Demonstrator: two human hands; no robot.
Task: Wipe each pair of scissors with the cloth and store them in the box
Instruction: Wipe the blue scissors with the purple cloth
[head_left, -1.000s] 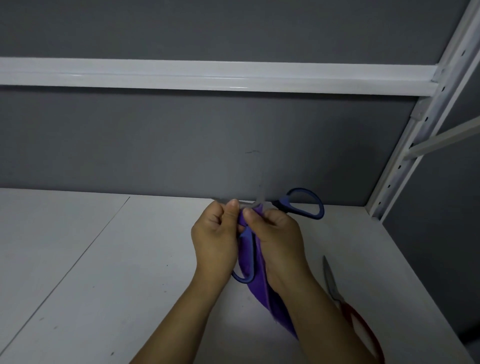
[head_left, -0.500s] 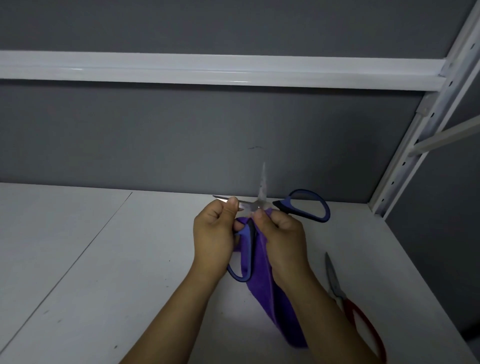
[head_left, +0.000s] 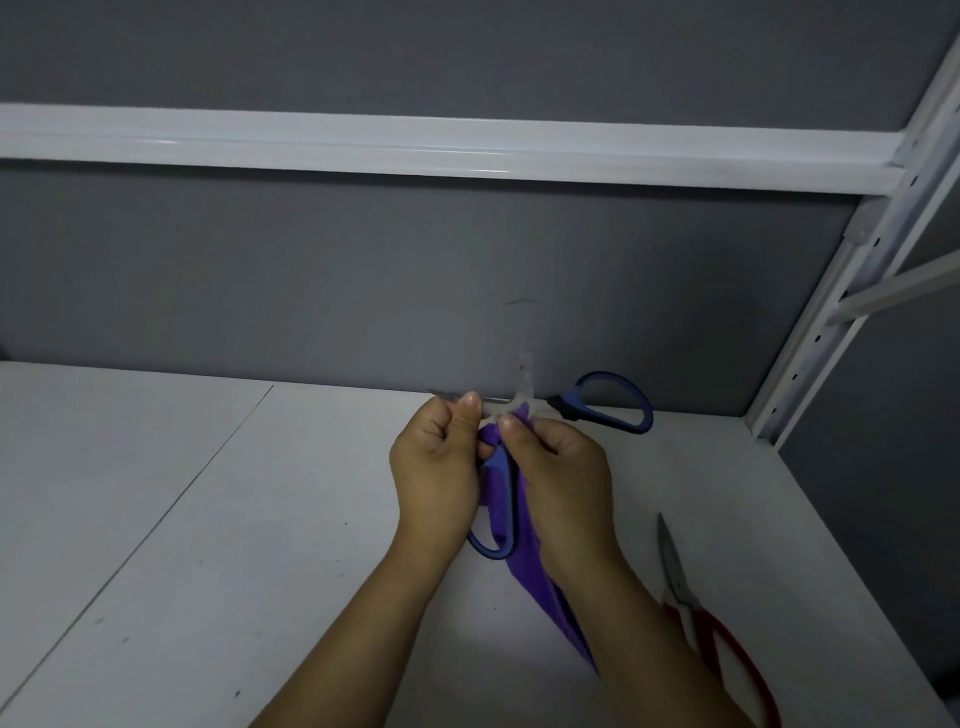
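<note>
Wiping: I have blue-handled scissors (head_left: 608, 415) spread, left hand (head_left: 436, 467) pinching a blade, right hand (head_left: 561, 467) gripping purple cloth (head_left: 524, 566) | Remaining: red-handled scissors (head_left: 691, 603) unwiped on table (head_left: 208, 519); box unseen

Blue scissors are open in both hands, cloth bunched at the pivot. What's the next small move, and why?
Probably slide the right hand with the purple cloth from the pivot up along the upright blade to its tip. The left hand pinches the other blade of the blue scissors, which steadies them, and the upright blade stands bare above the cloth.
</note>
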